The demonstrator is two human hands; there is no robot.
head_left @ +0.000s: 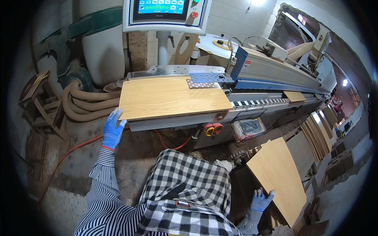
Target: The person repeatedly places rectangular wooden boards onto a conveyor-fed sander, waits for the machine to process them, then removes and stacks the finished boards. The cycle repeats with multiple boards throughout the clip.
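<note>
A wide light-wood panel (173, 100) lies flat on the near end of a long edge-banding machine, its far right part under a perforated blue plate (206, 77). My left hand (113, 129), in a blue glove, is at the panel's near left corner, fingers stretched along the left edge and thumb out beside the near edge. Low on the right, my right hand (260, 200), also blue-gloved, is at the left edge of a second wood panel (281, 181). Its fingers are spread, the thumb side against that edge. This second panel lies on top of a stack, mostly hidden underneath.
A control screen (160, 8) stands above the machine. Dusty hoses (84, 106) and a wooden stand (45, 104) are at the left. A red cable (75, 148) crosses the floor. Farther along the machine sits a small panel (294, 96); stacked boards (317, 135) stand at the right.
</note>
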